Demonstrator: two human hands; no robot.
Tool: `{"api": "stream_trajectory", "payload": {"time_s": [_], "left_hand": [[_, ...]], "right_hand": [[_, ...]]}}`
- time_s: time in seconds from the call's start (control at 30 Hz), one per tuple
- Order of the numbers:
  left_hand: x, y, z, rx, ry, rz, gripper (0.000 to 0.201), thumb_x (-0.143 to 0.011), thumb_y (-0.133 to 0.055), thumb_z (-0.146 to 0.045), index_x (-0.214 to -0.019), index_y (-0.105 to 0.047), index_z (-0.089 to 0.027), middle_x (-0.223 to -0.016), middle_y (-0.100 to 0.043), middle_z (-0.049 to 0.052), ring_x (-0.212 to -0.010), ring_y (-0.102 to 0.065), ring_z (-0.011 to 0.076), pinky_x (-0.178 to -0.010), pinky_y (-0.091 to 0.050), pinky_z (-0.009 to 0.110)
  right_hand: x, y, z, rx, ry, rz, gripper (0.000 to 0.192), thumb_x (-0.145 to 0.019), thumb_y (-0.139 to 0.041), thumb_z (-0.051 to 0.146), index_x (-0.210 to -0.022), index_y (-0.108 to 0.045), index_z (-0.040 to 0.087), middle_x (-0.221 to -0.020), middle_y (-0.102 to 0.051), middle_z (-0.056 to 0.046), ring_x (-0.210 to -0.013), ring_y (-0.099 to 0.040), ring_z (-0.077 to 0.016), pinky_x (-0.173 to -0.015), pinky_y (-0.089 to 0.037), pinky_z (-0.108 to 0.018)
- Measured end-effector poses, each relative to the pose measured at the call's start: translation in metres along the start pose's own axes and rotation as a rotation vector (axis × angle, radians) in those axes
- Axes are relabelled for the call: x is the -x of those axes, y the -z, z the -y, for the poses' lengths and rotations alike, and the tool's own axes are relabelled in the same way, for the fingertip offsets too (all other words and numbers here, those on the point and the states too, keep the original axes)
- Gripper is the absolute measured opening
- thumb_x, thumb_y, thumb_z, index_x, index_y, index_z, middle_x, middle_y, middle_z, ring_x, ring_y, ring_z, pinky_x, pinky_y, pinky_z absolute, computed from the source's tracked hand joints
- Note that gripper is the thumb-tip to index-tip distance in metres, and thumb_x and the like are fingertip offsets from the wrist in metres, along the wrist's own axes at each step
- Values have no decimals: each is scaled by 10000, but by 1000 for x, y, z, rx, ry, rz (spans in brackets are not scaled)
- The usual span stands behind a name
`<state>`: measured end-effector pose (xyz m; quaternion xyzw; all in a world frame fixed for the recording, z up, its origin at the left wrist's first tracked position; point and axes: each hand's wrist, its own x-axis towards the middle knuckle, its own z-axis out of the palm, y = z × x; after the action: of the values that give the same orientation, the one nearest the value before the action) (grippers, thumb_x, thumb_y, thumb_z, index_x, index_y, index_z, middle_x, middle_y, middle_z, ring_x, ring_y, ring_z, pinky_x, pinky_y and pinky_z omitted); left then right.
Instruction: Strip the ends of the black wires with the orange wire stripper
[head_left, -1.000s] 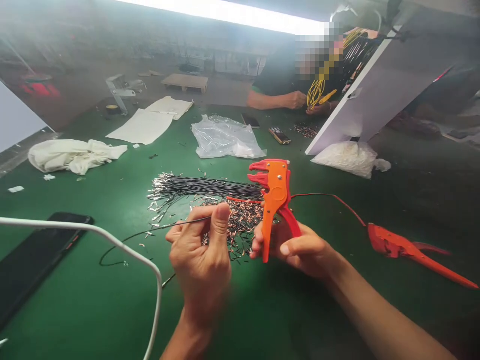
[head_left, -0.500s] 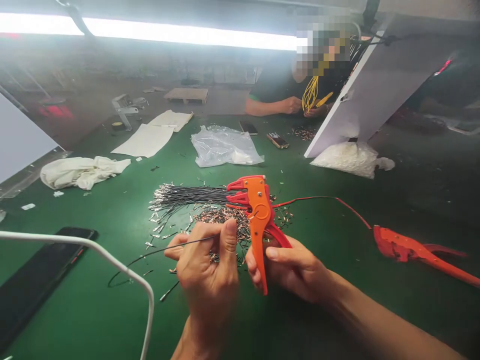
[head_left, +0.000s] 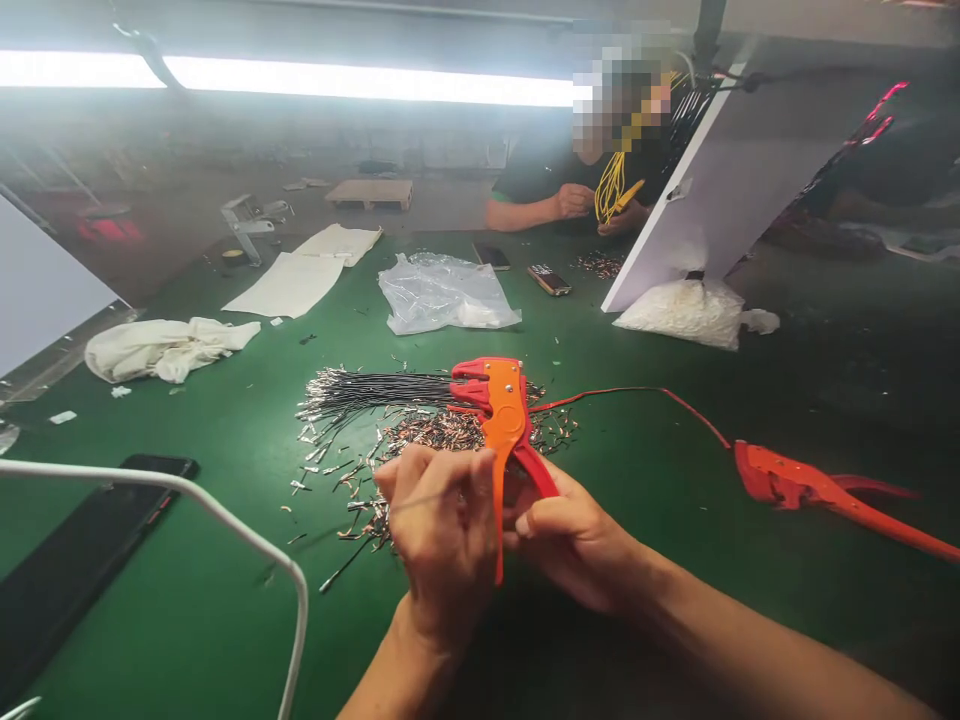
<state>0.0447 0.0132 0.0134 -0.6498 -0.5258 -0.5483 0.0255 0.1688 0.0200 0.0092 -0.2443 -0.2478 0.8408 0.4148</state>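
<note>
My right hand (head_left: 574, 525) is wrapped round the handles of an orange and red wire stripper (head_left: 506, 410), held upright with its jaws to the left. Close by its handles, my left hand (head_left: 446, 535) is closed in a pinch on a thin black wire (head_left: 439, 494), which is smeared by motion. Beyond the hands lies a bundle of black wires (head_left: 382, 388) with pale metal ends at the left; the jaws hide its right part. Below it spreads a heap of copper and black wire scraps (head_left: 431, 428).
A second red-orange stripper (head_left: 795, 480) lies right, by a red cord (head_left: 615, 391). A white cable (head_left: 247, 535) crosses a dark phone (head_left: 90, 550) at left. Farther back are a clear plastic bag (head_left: 446, 290), a white cloth (head_left: 169, 345) and a person (head_left: 536, 195) holding yellow wires.
My left hand has moved right, up against the stripper's handles, carrying the black wire with it. The stripper has shifted slightly left in view.
</note>
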Motion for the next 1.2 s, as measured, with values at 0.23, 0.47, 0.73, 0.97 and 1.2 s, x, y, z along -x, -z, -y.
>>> {"api": "stream_trajectory", "payload": {"time_s": [0.23, 0.47, 0.73, 0.97, 1.2], "left_hand": [[1, -1, -8, 232, -133, 174, 171, -847, -560, -66, -754, -571, -209, -650, -642, -9, -708, -475, 163, -722, -388, 332], [2, -3, -13, 165, -245, 361, 192, -858, -564, -102, -693, -589, -196, -638, -593, 19, -763, -464, 186, -715, -362, 328], [8, 1, -3, 19, -314, 268, 233, -853, -539, -98, -646, -519, -203, -533, -515, -36, -611, -454, 141, -694, -279, 356], [-7, 11, -7, 425, 208, -50, 195, -906, -523, -113, -760, -594, -221, -706, -603, -6, -728, -522, 151, -676, -390, 329], [-12, 13, -4, 244, 340, -192, 288, -885, -586, -200, -598, -561, -201, -529, -503, -46, -551, -466, 103, -666, -390, 300]], "right_hand": [[0, 0, 0, 14, 2, -25, 541, -592, -566, 29, -1099, -538, 215, -872, -656, 12, -720, -624, -141, -685, -480, -250], [2, 8, 7, -24, 20, -103, 616, -563, -595, 9, -1128, -561, 250, -823, -652, 38, -674, -610, -120, -622, -493, -200], [9, 8, 7, 42, -6, -53, 540, -537, -548, 31, -1032, -620, 236, -672, -599, 46, -576, -558, -121, -580, -480, -229], [6, 8, 13, 119, 169, 4, 635, -559, -485, 0, -1125, -572, 276, -1081, -646, -23, -981, -603, -197, -816, -518, -362], [13, 14, -4, 348, 265, 181, 764, -615, -467, 8, -1312, -420, 318, -1112, -631, -37, -1077, -576, -239, -865, -442, -425]]}}
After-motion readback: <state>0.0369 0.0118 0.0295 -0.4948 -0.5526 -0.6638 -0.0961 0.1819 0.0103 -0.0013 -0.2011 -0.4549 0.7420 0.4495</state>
